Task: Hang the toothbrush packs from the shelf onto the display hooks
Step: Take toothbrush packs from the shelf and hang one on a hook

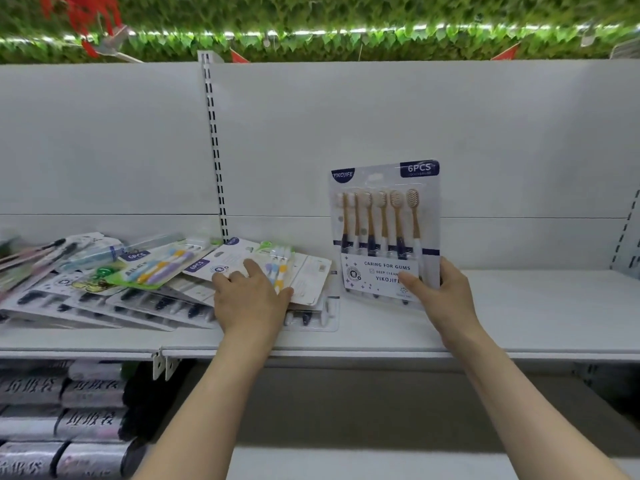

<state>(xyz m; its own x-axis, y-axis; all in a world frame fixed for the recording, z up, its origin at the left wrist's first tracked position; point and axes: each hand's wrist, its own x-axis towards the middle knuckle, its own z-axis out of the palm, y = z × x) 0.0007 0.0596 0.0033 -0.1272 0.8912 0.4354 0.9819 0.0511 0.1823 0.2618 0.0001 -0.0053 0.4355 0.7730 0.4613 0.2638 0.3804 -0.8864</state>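
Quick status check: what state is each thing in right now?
six-brush pack: upright, held at its lower right corner.
right hand: grips the six-brush pack.
left hand: rests flat on the top pack of the pile.
pile of packs: lying flat, overlapping, on the shelf.

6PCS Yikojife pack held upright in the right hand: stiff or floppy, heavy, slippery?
Probably fairly stiff: the 6PCS pack stands upright and flat though the right hand grips only its lower right corner. Likely light for its size: card, clear blister and six slim brushes. The glossy plastic front could be slippery, so a pinch near the edge may slide.
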